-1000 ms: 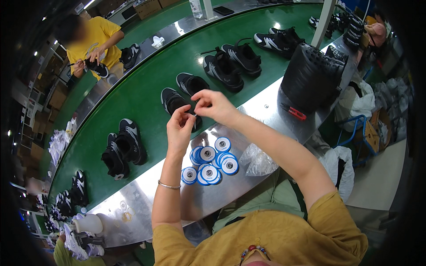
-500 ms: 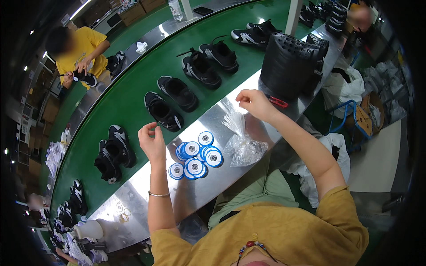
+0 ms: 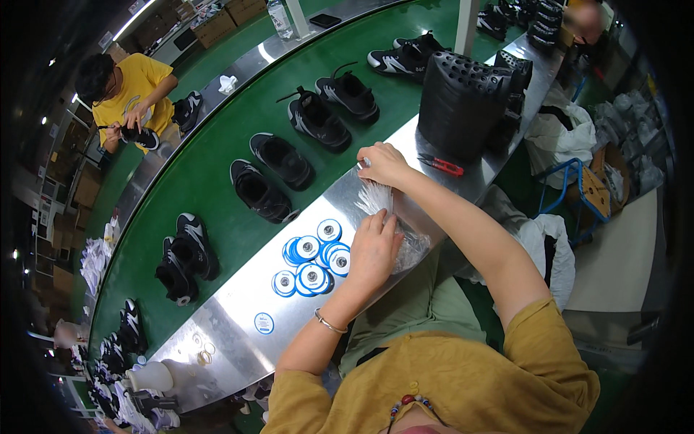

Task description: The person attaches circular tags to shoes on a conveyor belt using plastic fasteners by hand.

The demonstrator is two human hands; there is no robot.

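My left hand (image 3: 376,246) lies over the neck of a clear plastic bag (image 3: 412,249), fingers closed around the base of a bundle of thin white plastic strands (image 3: 374,197). Just above the strands' free ends, my right hand (image 3: 383,165) is pinched. A small whitish bit shows at its fingertips, too small to name. Left of my hands sits a pile of round white tags with blue rims (image 3: 312,277). One single round tag (image 3: 264,323) lies apart on the metal table (image 3: 238,354), nearer its left end.
Black-and-white shoes (image 3: 283,160) stand in pairs along the green surface beyond the table. A tall black perforated stack (image 3: 460,101) and a red-handled cutter (image 3: 441,166) are at the right. Several rubber bands (image 3: 206,353) lie left. Across the green surface, a person in yellow (image 3: 137,94) handles a shoe.
My left hand has moved right, from beside the shoes onto the bag and strands. My right hand has shifted slightly left, closer to the strands. A single tag now lies apart on the table.
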